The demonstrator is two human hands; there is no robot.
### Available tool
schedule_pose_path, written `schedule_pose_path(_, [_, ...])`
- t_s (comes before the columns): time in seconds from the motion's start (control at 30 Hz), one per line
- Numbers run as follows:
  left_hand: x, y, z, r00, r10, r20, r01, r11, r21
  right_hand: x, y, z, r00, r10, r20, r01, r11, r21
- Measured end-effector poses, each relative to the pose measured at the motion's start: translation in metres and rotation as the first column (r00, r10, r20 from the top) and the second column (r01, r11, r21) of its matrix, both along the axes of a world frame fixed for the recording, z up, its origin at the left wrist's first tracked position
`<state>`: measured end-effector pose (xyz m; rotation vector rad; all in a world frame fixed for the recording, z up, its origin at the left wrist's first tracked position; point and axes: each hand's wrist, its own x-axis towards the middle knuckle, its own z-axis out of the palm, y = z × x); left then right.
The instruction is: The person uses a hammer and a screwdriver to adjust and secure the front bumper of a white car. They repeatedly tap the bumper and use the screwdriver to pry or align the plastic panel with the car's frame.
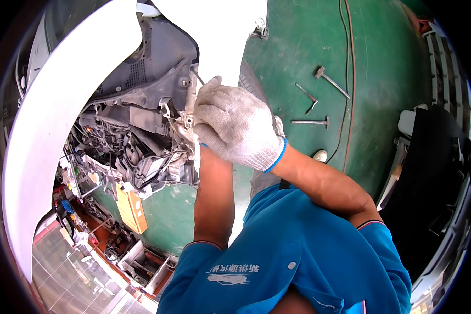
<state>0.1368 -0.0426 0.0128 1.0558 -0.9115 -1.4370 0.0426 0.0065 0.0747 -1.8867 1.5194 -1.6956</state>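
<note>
Both my hands wear grey-white knit gloves with blue cuffs, together at the inner edge of a white car fender (222, 47). My right hand (240, 123) lies uppermost, its fingers curled and closed; what they grip is hidden. A thin dark rod (198, 77) sticks out past its fingertips, beside the metal body flange (189, 104). My left hand (209, 136) is mostly covered by the right one, so its fingers cannot be made out. Left of both hands is the open engine bay (136, 141).
The raised white hood (36, 152) curves along the left. A hammer (331, 81), a T-handled tool (307, 98) and another hammer-shaped tool (311, 122) lie on the green floor (293, 52). A hose (351, 78) runs past them. An orange-yellow box (131, 208) and a cluttered cart (146, 264) stand lower left.
</note>
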Motion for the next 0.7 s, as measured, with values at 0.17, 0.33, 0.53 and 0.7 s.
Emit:
schedule_pose_path(0.17, [0.000, -0.001, 0.030, 0.897, -0.118, -0.425, 0.327, 0.825, 0.460, -0.019, 0.025, -0.001, 0.999, -0.006, 0.035, 0.003, 0.996, 0.087])
schedule_pose_path(0.33, [-0.012, 0.013, 0.037, 0.954, -0.151, -0.261, 0.254, 0.867, 0.428, -0.027, 0.038, -0.006, 0.998, -0.006, 0.068, -0.005, 0.988, 0.154])
schedule_pose_path(0.53, [-0.030, 0.004, 0.034, 0.992, -0.123, 0.013, 0.104, 0.887, 0.450, -0.054, 0.048, 0.005, 0.994, -0.095, 0.055, 0.078, 0.965, 0.252])
schedule_pose_path(0.7, [-0.043, 0.030, 0.041, 0.884, -0.367, 0.290, 0.334, 0.929, 0.158, -0.079, 0.065, -0.025, 0.951, -0.139, 0.277, -0.079, 0.756, 0.650])
